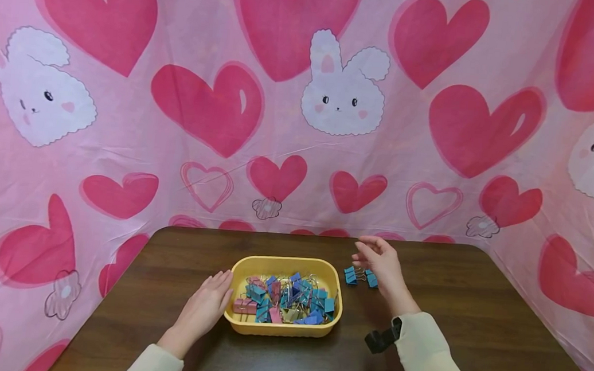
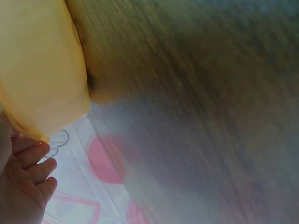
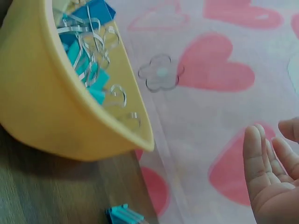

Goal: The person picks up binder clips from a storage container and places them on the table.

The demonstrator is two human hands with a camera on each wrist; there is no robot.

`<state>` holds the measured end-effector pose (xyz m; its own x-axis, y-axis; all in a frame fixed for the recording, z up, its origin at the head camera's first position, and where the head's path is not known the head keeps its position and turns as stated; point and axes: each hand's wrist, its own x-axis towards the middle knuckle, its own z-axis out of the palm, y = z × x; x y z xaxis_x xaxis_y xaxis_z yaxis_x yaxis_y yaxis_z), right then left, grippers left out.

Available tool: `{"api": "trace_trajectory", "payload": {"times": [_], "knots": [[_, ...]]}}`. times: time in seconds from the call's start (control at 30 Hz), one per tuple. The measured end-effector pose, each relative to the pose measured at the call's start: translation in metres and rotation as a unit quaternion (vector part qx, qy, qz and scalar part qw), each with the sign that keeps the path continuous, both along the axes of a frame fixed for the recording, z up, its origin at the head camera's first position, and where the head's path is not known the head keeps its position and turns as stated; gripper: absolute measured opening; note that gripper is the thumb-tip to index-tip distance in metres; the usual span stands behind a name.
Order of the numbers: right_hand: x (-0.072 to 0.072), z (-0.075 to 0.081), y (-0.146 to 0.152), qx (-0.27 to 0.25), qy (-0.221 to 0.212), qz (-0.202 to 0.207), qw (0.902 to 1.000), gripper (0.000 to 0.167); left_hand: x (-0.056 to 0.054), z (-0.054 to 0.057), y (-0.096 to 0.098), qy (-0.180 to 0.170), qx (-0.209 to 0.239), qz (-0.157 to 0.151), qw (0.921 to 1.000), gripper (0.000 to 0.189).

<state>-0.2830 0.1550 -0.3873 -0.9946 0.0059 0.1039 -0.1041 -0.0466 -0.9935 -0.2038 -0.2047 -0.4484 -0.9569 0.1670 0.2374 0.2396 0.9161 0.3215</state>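
With straight fingers, the left hand (image 1: 203, 305) likely steadies the box (image 1: 281, 330) while the empty right hand (image 1: 381, 266) hovers, loose-fingered, near clips (image 1: 351, 275).

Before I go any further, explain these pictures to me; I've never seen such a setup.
There's no machine here: a person works bare-handed. The wide picture comes from a head camera looking forward and down; the two closer ones come from cameras on each wrist.

On the brown table sits a yellow basket of mixed-colour binder clips. Teal clips lie to its right.

The left hand touches the basket's left end, fingers fairly straight. The right hand is raised near the teal clips, fingers loosely bent, apparently holding nothing.
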Motion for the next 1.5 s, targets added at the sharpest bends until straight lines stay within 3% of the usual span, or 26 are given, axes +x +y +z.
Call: {"api": "trace_trajectory", "payload": {"times": [0.23, 0.5, 0.67, 1.1, 1.5], "knots": [[0.009, 0.005, -0.018, 0.016, -0.001, 0.055, 0.9984, 0.029, -0.001, 0.000, 0.000, -0.002, 0.001, -0.001, 1.0000, 0.048], [0.012, -0.004, -0.035, 0.043, 0.022, 0.114, 0.9923, 0.028, 0.000, 0.000, 0.000, 0.003, 0.001, -0.003, 1.0000, 0.048], [0.013, -0.011, -0.044, 0.068, 0.012, 0.138, 0.9881, 0.027, 0.000, 0.000, 0.001, 0.013, -0.004, -0.006, 0.9999, 0.047], [0.002, -0.034, -0.060, 0.138, -0.032, 0.156, 0.9775, 0.029, 0.000, 0.000, 0.001, 0.004, 0.003, -0.004, 1.0000, 0.047], [-0.004, -0.039, -0.064, 0.196, -0.081, 0.165, 0.9632, 0.033, -0.001, 0.000, 0.000, 0.001, 0.002, 0.000, 1.0000, 0.048]]}}
